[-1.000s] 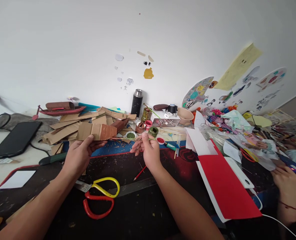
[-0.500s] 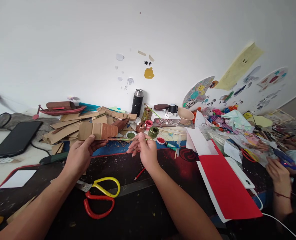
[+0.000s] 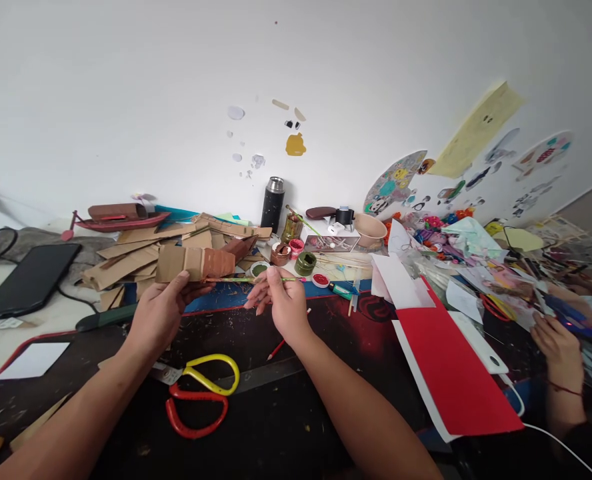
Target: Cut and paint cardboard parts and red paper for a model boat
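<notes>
My left hand (image 3: 161,310) grips a cardboard piece (image 3: 180,264) between thumb and fingers; its right part is coated in reddish-brown paint and its left part is bare. From the right, my right hand (image 3: 289,310) pinches a thin green paintbrush (image 3: 241,279), its tip at the lower edge of the painted part. Whether the bristles touch the cardboard I cannot tell. Behind my right hand stand an open jar of brown paint (image 3: 280,256) and an open jar of green paint (image 3: 305,265).
Scissors (image 3: 203,397) and a red pencil (image 3: 277,349) lie on the dark mat. Cardboard scraps (image 3: 126,260) are heaped behind my left hand, near a model boat (image 3: 121,221). A red sheet (image 3: 461,373) lies to the right. Another person's hand (image 3: 556,343) holds a blue tool (image 3: 573,317) at far right.
My right hand has shifted slightly left with the paintbrush toward the cardboard. My left hand still holds the cardboard in nearly the same place. The view has turned slightly.
</notes>
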Demonstrator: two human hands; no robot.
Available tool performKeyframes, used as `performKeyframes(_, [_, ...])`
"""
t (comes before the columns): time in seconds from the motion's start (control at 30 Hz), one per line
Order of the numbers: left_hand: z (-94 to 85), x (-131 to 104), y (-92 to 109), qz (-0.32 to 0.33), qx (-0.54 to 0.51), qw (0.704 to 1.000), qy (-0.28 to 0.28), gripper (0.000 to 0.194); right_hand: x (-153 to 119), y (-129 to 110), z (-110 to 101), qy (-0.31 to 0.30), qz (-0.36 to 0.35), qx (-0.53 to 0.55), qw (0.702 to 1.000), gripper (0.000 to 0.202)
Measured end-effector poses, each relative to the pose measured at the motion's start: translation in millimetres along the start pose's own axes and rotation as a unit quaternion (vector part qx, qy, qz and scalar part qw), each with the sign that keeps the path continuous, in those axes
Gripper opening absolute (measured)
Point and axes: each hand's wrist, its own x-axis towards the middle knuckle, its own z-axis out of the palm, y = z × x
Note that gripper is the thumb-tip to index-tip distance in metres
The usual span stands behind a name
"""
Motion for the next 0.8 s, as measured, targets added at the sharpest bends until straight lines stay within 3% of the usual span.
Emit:
performKeyframes(0.3, [3.1,-1.7,5.3,0.005,-0.012,1.0,0.008,0.028,3.7,-8.6,-19.2,0.048,-0.017,0.006,0.999,0.06])
performKeyframes(0.8, [2.4,-1.0,8.1,0.02,-0.012,1.0,0.015,0.032,3.1,-3.7,-18.1,0.048,-0.014,0.011,0.999,0.063])
